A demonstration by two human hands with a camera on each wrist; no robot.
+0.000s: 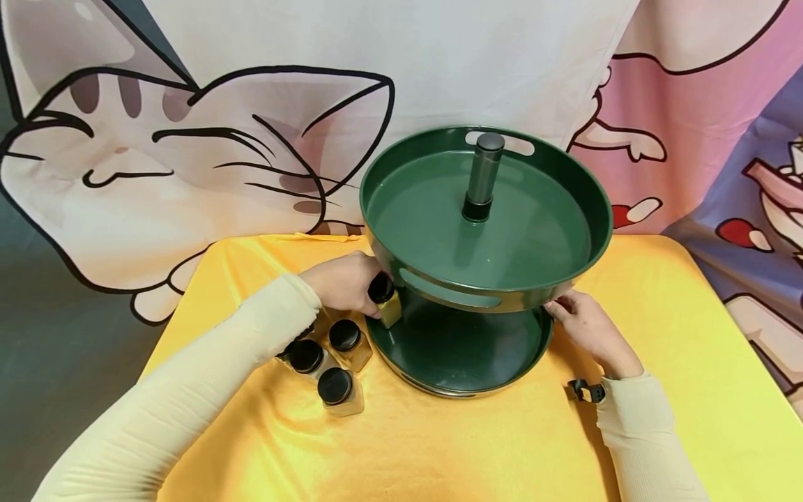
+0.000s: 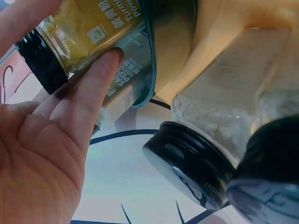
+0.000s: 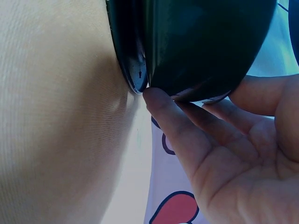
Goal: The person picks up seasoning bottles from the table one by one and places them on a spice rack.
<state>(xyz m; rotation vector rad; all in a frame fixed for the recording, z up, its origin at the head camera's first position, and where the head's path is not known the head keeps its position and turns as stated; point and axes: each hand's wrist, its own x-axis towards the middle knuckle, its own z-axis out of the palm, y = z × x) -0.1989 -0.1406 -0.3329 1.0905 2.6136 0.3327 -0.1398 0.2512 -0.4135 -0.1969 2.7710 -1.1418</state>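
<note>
Lower tray (image 1: 464, 369): covered at the back by the upper tray (image 1: 420, 216); can be entered from the front
Left approach: crowded by black-lidded jars (image 1: 341, 392)

A long, pale cream sleeve (image 1: 188, 394) of finely ribbed knit covers the left arm, creased at its near end and finished with a broad, thick cuff (image 1: 293, 298). The right sleeve (image 1: 649, 446) matches it in colour. At the right wrist sits a small black wrist piece (image 1: 587, 391) with a yellow patch. Both hands (image 1: 348, 282) (image 1: 586, 324) are bare.
</note>
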